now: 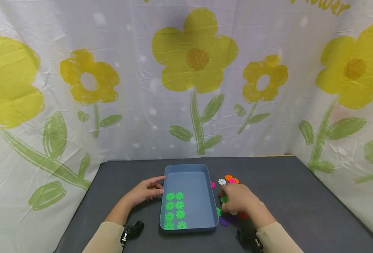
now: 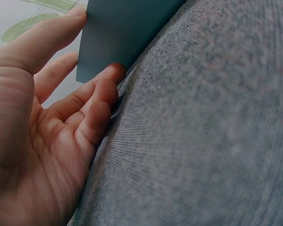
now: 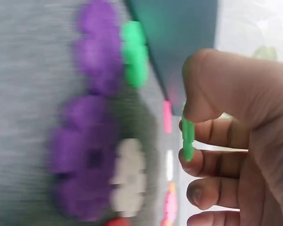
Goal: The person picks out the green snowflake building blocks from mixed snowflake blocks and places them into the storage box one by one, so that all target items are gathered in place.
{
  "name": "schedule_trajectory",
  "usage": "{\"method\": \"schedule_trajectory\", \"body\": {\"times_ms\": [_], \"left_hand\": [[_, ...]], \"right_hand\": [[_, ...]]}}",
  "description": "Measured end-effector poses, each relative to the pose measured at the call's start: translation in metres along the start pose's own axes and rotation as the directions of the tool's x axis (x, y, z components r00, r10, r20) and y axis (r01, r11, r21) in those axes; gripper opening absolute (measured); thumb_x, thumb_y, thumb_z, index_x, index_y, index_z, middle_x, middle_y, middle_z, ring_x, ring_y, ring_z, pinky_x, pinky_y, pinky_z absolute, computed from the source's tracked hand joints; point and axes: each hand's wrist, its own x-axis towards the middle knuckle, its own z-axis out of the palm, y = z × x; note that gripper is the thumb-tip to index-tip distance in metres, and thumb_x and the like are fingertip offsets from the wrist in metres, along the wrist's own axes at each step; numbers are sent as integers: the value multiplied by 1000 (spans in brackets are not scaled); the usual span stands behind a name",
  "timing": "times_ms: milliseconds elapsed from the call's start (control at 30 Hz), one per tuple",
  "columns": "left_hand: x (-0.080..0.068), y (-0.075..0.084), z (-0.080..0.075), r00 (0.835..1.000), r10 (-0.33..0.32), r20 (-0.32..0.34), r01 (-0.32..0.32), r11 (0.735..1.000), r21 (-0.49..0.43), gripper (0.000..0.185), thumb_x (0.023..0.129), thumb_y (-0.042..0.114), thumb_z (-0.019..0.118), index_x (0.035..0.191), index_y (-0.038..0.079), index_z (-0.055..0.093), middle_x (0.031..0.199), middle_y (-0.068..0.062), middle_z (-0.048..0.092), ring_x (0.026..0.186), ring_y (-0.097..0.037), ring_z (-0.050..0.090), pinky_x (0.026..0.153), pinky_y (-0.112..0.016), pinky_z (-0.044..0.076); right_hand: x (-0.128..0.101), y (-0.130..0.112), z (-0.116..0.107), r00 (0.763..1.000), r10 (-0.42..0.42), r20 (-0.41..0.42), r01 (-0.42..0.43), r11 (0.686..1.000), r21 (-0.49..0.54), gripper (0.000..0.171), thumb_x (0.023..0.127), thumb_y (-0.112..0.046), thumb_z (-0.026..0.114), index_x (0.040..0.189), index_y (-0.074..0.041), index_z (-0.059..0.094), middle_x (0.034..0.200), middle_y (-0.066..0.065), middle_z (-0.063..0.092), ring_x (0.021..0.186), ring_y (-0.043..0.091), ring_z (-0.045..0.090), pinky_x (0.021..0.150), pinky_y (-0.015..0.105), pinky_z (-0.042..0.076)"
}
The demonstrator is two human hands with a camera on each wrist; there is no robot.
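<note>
A blue-grey tray lies on the dark table, with several green flower-shaped discs in two columns along its left side. My left hand is at the tray's left wall; its fingertips touch the wall in the left wrist view, where the tray shows only its outer side. To the right of the tray, my right hand pinches a green flower-shaped disc between thumb and fingers, above the table. Another green disc lies against the tray's right wall, near purple discs.
Beyond the right hand lie a white disc, orange discs and pink discs. A red disc is partly under the right wrist. A curtain with printed yellow flowers hangs behind the table.
</note>
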Motion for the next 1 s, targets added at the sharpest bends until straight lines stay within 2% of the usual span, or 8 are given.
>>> {"method": "schedule_trajectory", "body": {"times_ms": [167, 367, 533, 800, 1000], "left_hand": [[0, -2, -1, 1000, -1, -6, 2, 1000, 6, 63, 99, 20, 71, 156, 7, 44, 108, -11, 66, 80, -22, 56, 67, -35, 49], [0, -1, -1, 1000, -4, -7, 4, 1000, 10, 66, 99, 24, 72, 156, 7, 44, 107, -10, 66, 79, -21, 57, 67, -35, 50], [0, 1, 0, 1000, -14, -8, 14, 1000, 13, 66, 99, 24, 72, 156, 7, 43, 108, -9, 66, 79, -20, 57, 67, -34, 50], [0, 0, -1, 1000, 24, 20, -24, 1000, 3, 66, 100, 20, 70, 157, 5, 41, 109, -12, 66, 79, -22, 55, 67, -35, 49], [0, -1, 0, 999, 28, 20, -28, 1000, -11, 65, 100, 19, 70, 157, 5, 42, 108, -12, 66, 79, -23, 55, 67, -36, 49]], "right_hand": [[7, -4, -18, 1000, -11, -30, 12, 999, 50, 20, 72, -21, 69, 91, -21, 65, 77, -12, 54, 65, 11, 50, 62, 35, 44], [23, -20, -37, 996, -56, -75, 66, 990, 128, 18, 76, -22, 71, 93, -21, 65, 78, -7, 55, 65, 12, 48, 61, 36, 43], [41, -35, -40, 992, -123, -39, 129, 968, 217, 20, 78, -18, 69, 98, -19, 66, 79, -5, 56, 66, 12, 46, 64, 37, 41], [70, -59, -36, 980, -197, 38, 183, 955, 233, 19, 85, -22, 72, 103, -17, 68, 91, -4, 59, 77, 15, 51, 73, 37, 45], [91, -78, -31, 971, -231, 64, 208, 945, 253, 20, 88, -27, 73, 105, -17, 69, 91, -4, 60, 74, 13, 51, 71, 35, 46]]}}
